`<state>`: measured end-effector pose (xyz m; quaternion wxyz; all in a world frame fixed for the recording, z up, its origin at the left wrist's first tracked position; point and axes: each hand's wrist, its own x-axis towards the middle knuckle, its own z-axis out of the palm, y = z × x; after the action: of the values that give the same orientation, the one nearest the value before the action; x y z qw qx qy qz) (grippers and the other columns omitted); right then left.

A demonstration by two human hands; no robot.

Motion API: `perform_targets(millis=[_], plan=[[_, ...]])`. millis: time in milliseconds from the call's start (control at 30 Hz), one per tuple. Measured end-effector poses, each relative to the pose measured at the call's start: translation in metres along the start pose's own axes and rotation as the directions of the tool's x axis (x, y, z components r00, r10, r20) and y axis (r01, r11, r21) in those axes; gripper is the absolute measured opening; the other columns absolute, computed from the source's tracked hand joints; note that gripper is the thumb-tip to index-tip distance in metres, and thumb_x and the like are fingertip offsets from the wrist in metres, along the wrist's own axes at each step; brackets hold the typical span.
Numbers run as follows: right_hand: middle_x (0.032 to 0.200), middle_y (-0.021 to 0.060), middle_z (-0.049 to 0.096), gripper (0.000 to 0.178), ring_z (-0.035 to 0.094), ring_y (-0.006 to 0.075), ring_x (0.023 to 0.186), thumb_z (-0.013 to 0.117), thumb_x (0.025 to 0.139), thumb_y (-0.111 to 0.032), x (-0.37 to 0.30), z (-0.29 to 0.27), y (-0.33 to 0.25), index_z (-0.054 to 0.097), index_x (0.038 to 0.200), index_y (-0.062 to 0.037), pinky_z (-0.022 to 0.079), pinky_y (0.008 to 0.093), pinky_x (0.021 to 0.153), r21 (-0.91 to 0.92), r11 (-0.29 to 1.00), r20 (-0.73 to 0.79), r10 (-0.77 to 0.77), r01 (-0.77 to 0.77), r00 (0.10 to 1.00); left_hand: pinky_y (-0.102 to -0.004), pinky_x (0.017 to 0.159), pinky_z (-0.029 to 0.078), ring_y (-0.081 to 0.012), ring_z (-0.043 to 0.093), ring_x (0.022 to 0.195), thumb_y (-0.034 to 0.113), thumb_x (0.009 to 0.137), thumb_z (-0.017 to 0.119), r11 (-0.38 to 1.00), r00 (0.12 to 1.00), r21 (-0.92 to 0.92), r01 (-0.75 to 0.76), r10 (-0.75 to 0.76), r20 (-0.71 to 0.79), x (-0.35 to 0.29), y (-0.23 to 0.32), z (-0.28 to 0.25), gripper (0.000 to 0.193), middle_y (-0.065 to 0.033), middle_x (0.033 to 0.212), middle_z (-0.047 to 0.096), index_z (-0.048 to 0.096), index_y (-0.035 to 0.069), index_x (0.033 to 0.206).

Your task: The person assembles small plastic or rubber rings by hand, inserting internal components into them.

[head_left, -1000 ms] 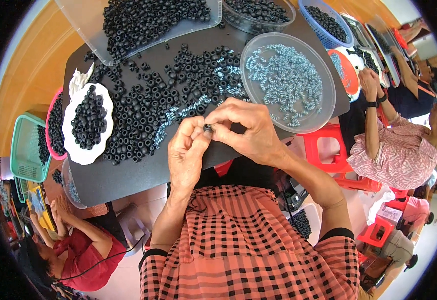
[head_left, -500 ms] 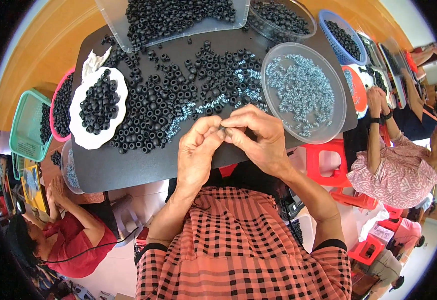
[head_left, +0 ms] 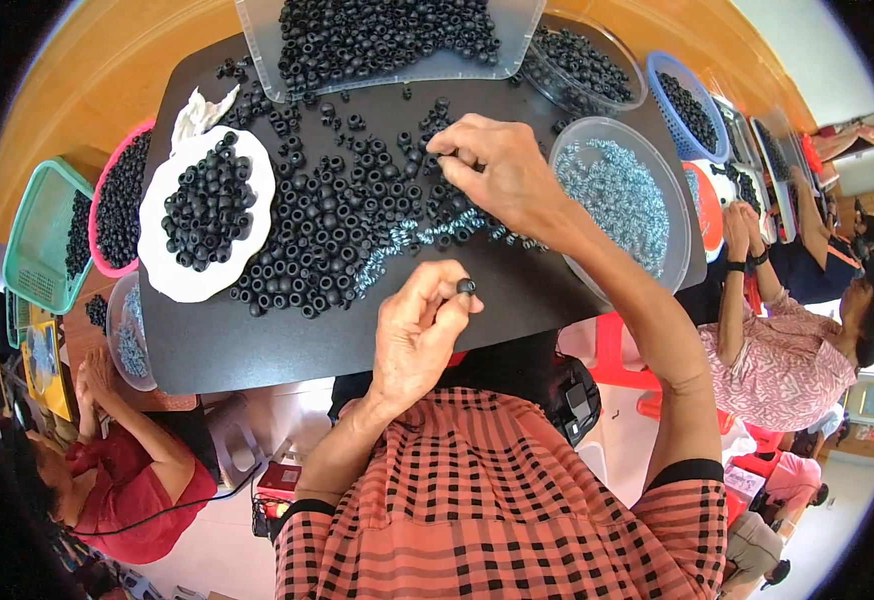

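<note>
My left hand [head_left: 417, 325] is closed near the table's front edge. Between its thumb and forefinger it pinches a small round black piece with a hole, like a cap or bead [head_left: 466, 286]. Farther forward, my right hand [head_left: 502, 170] reaches over the loose pile of the same black pieces [head_left: 322, 215]. Its thumb and fingers are drawn together; what they hold, if anything, is too small to name. A strip of small shiny pale-blue coil-like pieces [head_left: 397, 240] lies along the near side of the pile. More of them fill a round clear tub [head_left: 569, 160] beside my right forearm.
A white scalloped plate [head_left: 162, 265] of black pieces sits at left, a crumpled white cloth [head_left: 200, 115] behind it. A clear bin [head_left: 387, 82] stands at the back, near a clear bowl [head_left: 637, 85] and a blue basket [head_left: 722, 150]. Other people work at both sides.
My hands have come apart. The right moved forward and over the pile; the left dropped slightly nearer me, with the black piece now visible at its fingertips.
</note>
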<state>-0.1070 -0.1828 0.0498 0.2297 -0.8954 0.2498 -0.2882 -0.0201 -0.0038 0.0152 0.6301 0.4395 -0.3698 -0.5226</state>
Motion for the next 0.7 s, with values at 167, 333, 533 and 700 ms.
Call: perform_targets(millis=[167,333,533,700], plan=[[0.084,0.0136,0.063,0.022,0.062,0.028,0.068,0.064,0.074,-0.003,0.012,0.014,0.001,0.063,0.095,-0.0007,0.051,0.0369,0.063,-0.162,0.98,0.113,-0.097,0.114,0.989,-0.018,0.066,0.044,-0.004,0.053,0.077,-0.007,0.09,0.049,0.999,0.998,0.019,0.039,-0.04,0.043,-0.001,0.004,-0.005,0.015,-0.0019,0.085,0.057,0.054,-0.002,0.103],[0.082,0.0142,0.063,0.021,0.062,0.0313,0.071,0.063,0.074,-0.003,0.015,0.017,0.002,0.061,0.095,-0.0012,0.051,0.0394,0.065,-0.178,0.978,0.133,-0.083,0.106,0.988,-0.0179,0.063,0.043,-0.0033,0.051,0.073,-0.006,0.09,0.049,0.999,0.998,0.039,0.015,-0.017,0.053,0.0,0.004,-0.005,0.015,-0.0024,0.086,0.058,0.054,-0.002,0.104],[0.079,0.0129,0.063,0.014,0.06,0.0248,0.064,0.062,0.076,-0.003,0.013,0.014,0.004,0.062,0.089,0.0007,0.048,0.0346,0.06,-0.082,0.997,0.151,0.015,-0.002,0.988,-0.0178,0.063,0.042,-0.0031,0.05,0.073,-0.005,0.09,0.049,0.999,0.999,0.045,0.028,-0.03,0.045,0.002,0.006,-0.003,0.015,-0.0016,0.086,0.056,0.054,-0.002,0.103],[0.076,0.012,0.059,0.014,0.058,0.0219,0.062,0.061,0.076,-0.003,0.032,0.016,0.008,0.063,0.09,0.0003,0.046,0.0338,0.058,-0.083,0.992,0.023,-0.095,0.096,0.995,-0.0178,0.063,0.042,-0.0033,0.05,0.074,-0.005,0.09,0.049,1.0,0.999,0.007,0.017,-0.017,0.032,0.001,0.003,-0.003,0.015,-0.0014,0.086,0.056,0.054,-0.002,0.104]])
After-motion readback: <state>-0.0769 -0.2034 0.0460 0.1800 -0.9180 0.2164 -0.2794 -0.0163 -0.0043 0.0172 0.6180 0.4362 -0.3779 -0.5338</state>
